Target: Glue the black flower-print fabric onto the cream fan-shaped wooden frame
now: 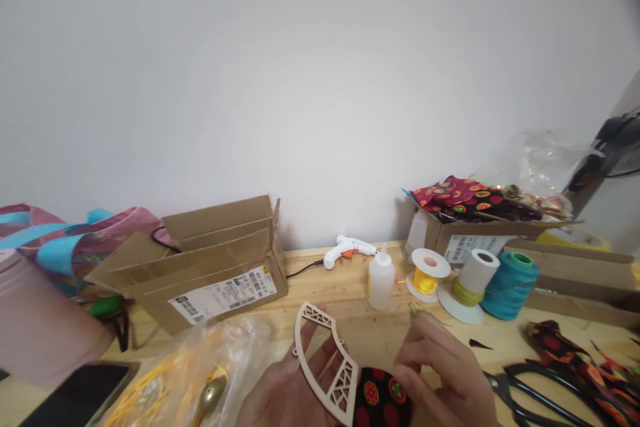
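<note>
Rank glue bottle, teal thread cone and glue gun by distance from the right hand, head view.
From the right hand:
1. Glue bottle, just behind the hand, slightly to its left.
2. Teal thread cone, back and to the right.
3. Glue gun, farthest, back-left near the wall.

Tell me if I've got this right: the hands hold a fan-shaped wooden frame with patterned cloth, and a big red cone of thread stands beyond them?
Not quite. In the head view the cone of thread is teal, not red. The rest holds: the left hand and right hand hold the fan-shaped wooden frame with patterned cloth.
</note>
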Tool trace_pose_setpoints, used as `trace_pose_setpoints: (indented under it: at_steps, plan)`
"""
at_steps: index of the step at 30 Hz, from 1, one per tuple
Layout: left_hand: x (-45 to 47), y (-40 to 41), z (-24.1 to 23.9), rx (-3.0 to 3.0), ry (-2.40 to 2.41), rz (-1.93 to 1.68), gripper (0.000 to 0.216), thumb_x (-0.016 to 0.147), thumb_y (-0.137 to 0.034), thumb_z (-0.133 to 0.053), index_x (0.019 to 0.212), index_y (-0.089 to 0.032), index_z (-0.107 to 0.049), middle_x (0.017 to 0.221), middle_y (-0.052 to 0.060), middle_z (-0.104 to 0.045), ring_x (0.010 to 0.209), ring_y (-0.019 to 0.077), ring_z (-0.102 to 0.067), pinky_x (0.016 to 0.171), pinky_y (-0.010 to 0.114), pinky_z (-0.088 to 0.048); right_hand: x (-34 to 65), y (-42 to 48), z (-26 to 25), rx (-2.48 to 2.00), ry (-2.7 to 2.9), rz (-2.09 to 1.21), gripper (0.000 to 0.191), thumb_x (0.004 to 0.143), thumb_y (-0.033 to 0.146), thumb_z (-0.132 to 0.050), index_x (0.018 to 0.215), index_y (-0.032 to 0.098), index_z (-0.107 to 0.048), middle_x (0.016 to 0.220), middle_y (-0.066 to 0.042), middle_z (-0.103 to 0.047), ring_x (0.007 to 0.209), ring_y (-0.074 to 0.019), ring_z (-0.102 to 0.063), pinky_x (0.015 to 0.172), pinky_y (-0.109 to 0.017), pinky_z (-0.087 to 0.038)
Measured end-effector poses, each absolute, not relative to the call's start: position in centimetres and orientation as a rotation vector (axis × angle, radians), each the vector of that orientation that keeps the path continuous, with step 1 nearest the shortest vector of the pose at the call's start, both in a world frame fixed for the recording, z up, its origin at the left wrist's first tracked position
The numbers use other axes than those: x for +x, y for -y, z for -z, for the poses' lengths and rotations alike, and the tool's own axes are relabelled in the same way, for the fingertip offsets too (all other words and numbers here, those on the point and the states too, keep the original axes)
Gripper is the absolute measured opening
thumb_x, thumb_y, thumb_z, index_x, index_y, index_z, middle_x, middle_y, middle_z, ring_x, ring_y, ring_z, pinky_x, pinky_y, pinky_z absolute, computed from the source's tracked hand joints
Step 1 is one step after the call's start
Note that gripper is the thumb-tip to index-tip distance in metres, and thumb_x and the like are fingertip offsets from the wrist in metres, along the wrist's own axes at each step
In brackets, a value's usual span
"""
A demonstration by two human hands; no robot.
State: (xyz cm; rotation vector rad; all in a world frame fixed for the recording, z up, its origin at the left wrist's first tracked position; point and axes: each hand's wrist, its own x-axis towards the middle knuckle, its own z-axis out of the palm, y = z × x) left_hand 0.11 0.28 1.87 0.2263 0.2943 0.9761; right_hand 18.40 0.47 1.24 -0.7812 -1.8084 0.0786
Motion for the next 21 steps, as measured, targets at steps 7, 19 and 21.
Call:
trace_pose_setpoints:
  at_steps: [7, 19, 21]
  plan:
    - [0.2, -0.1, -1.5, 0.232, -0.297, -0.977, 0.031, 0.063, -0.022, -0.050, 0.093, -0.020, -0.058, 0.090, 0.007, -0.062, 0.090, 0.0223, -0.054, 0.082, 0.037, -0.036, 18.5, -0.6, -0.8, -0.893, 1.712, -0.046, 0.005, 0.072, 0.012, -0.052, 0.070, 0.017, -0.053, 0.063, -0.002, -0.049, 0.059, -0.0140, -0.048, 0.050, -0.025, -0.039]
    - [1.0, -0.1, -0.9, 0.435, -0.325, -0.885, 0.038, 0.063, -0.022, -0.058, 0.100, -0.026, -0.050, 0.088, 0.005, -0.059, 0.081, 0.0210, -0.056, 0.068, 0.033, -0.038, 17.0, 0.9, -0.4, -0.770, 1.851, 0.061, 0.023, 0.078, 0.039, -0.047, 0.065, 0.024, -0.059, 0.054, 0.001, -0.053, 0.053, -0.0113, -0.047, 0.053, -0.025, -0.039]
    - [0.9, -0.2, -0.2, 0.424, -0.339, -0.899, 0.035, 0.063, -0.023, -0.059, 0.097, -0.026, -0.051, 0.090, 0.005, -0.059, 0.083, 0.0216, -0.055, 0.068, 0.033, -0.038, 17.2, 0.6, -0.8, -0.737, 1.886, 0.124, 0.016, 0.075, 0.038, -0.053, 0.070, 0.024, -0.060, 0.059, 0.000, -0.054, 0.055, -0.0119, -0.048, 0.052, -0.025, -0.039]
